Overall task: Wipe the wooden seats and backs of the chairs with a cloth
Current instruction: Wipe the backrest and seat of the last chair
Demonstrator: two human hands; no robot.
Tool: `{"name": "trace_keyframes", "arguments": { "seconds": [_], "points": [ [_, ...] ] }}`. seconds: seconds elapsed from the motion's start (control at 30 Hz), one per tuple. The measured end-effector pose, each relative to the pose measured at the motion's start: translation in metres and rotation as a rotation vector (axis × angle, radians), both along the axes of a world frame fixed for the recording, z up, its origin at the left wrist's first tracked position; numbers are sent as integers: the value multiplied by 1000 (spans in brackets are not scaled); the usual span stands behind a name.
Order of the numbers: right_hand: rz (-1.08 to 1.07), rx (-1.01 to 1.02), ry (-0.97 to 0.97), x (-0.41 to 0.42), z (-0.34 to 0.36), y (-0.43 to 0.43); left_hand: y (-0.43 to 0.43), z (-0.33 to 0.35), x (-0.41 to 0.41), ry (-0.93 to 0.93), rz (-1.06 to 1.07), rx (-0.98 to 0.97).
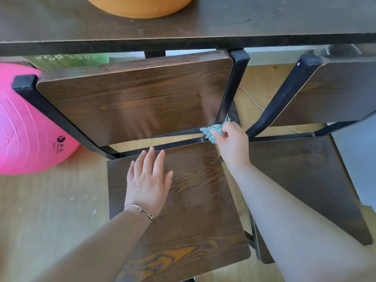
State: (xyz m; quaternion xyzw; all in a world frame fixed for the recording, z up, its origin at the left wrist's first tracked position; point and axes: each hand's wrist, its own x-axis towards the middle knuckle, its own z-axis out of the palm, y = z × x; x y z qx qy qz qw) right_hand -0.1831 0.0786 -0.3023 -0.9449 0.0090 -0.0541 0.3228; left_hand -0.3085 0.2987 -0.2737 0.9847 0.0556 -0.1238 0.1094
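Our cloth point(215, 130) at the seat's point(193, 200) rear corner.
Our right hand point(232, 143) grips the crumpled teal cloth by the dark, grainy wooden back point(132, 98); our left hand point(147, 180) lies flat, fingers straight, on the seat.

One head-worn camera looks steeply down and forward from close above a chair seat point(183, 200), toward the desk point(203, 27) edge.
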Motion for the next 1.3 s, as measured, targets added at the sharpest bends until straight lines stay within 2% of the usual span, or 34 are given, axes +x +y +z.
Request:
{"name": "trace_keyframes", "arguments": {
  "seconds": [0.27,0.63,0.97,1.3],
  "points": [
    [-114,-138,211,5,-61,9,13,-30,3,44,33,4],
    [-5,-343,351,-3,-59,5,24,-28,-9,62,56,-26],
    [-59,-297,515,-118,-51,-35,29,-16,-45,63,-8,-17],
    [-249,-327,498,-220,-55,-42,18,-13,-89,64,-174,-3]
  ]
}}
